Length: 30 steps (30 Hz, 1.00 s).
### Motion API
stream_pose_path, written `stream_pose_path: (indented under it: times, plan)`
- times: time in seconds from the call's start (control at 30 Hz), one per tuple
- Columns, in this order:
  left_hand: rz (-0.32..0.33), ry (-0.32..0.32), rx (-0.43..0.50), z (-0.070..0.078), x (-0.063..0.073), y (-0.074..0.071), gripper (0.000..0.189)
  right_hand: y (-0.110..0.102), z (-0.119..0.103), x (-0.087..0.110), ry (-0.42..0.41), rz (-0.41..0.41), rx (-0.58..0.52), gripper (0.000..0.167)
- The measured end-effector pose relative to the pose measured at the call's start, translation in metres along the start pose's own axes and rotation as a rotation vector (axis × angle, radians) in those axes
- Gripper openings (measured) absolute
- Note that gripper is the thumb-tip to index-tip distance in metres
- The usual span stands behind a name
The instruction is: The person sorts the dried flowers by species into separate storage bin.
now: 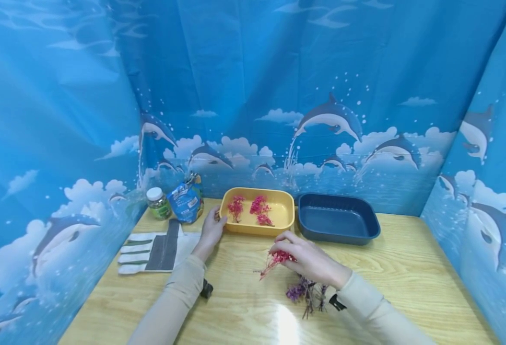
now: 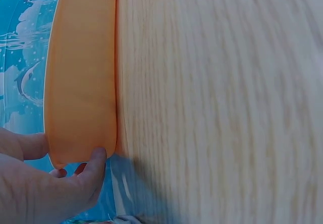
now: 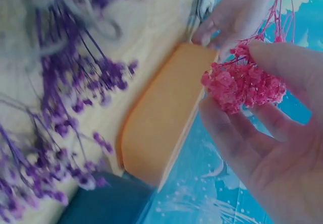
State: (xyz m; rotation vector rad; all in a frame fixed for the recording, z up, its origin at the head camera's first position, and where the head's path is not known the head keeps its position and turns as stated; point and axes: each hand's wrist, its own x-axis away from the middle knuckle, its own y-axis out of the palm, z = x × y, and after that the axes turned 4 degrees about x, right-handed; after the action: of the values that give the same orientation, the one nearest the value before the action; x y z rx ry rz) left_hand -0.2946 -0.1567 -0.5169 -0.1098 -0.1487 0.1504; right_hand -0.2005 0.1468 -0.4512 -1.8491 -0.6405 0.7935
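Note:
My right hand [image 1: 309,258] pinches a sprig of pink dried flowers [image 3: 245,82] between thumb and fingers, in the air in front of the yellow bin [image 1: 284,213]. The stems point down and left in the head view. My left hand [image 1: 211,230] holds the bin's left end, its thumb and fingers about the corner in the left wrist view. Inside that bin lie several pink sprigs [image 1: 259,205]. Purple dried flowers [image 1: 297,291] lie on the table below my right hand, and also show blurred and close in the right wrist view.
A dark blue bin [image 1: 339,235] stands right of the yellow one. To the left are a white and grey work glove [image 1: 162,251], a blue pouch [image 1: 185,203] and a white-capped jar [image 1: 158,205]. A blue dolphin-print curtain [image 1: 270,96] hangs behind the wooden table [image 1: 417,268].

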Motion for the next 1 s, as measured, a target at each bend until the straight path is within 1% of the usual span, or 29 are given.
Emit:
stream_pose_path:
  times: [0.13,0.23,0.37,0.47,0.57,0.67,0.83,1.0]
  plan:
    - [0.002,0.003,0.001,0.000,-0.002,0.000,0.058,-0.007,0.003,-0.004,0.042,0.046,-0.014,0.043]
    - [0.004,0.009,-0.001,0.000,-0.001,0.000,0.058,-0.009,0.004,-0.008,0.080,0.097,-0.001,0.042]
    - [0.009,0.015,-0.005,0.000,-0.002,0.000,0.058,-0.011,0.006,-0.013,0.135,0.167,0.012,0.035]
    - [0.015,0.018,-0.021,0.000,-0.001,0.000,0.058,-0.013,0.007,-0.018,0.168,0.202,0.014,0.031]
    - [0.017,0.015,-0.028,-0.001,-0.001,0.000,0.057,-0.014,0.009,-0.022,0.195,0.214,0.001,0.030]
    - [0.010,0.012,-0.015,-0.001,0.000,0.000,0.058,-0.017,0.011,-0.026,0.222,0.209,-0.048,0.030]
    - [0.004,0.022,-0.025,0.000,0.001,0.001,0.058,-0.022,0.016,-0.034,0.279,0.187,-0.131,0.033]
    - [0.006,0.019,-0.047,-0.001,0.000,0.000,0.057,-0.026,0.025,-0.045,0.369,0.173,-0.209,0.033]
